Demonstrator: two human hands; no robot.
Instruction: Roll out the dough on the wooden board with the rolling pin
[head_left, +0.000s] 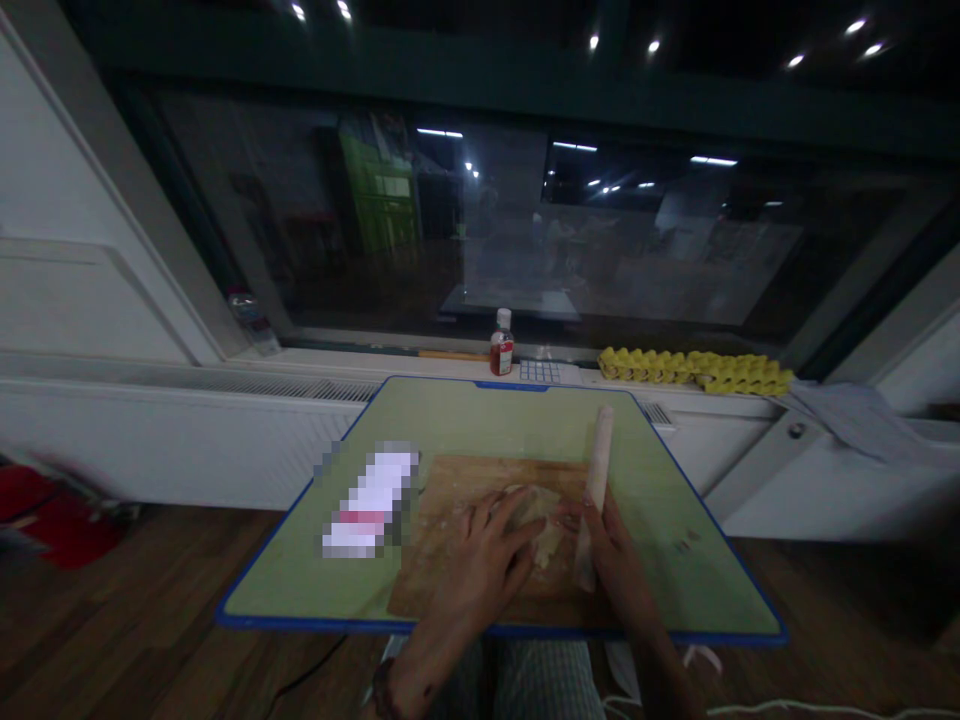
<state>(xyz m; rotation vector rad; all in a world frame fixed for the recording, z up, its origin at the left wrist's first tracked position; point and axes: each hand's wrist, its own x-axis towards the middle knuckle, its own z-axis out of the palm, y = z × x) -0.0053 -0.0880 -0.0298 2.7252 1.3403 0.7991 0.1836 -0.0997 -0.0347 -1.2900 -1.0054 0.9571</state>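
Observation:
A wooden board (431, 520) dusted with what looks like flour lies on the green table (285, 570). On it is a flat, pale piece of dough (550, 545), partly covered by my left hand (491, 545). The fingers of that hand are spread and rest on the dough. My right hand (611, 550) is closed around the lower part of a pale rolling pin (600, 450), at the right side of the board. The pin stretches lengthwise away from me, past the board's far edge, and my right fingertips reach close to the dough.
A blurred-out bright screen (375, 495) lies left of the board. On the windowsill stand a small bottle (502, 345) with a white cap, yellow egg cartons (694, 370) and another bottle (251, 320). Papers (862, 415) lie at the right. A red object (60, 515) sits on the floor.

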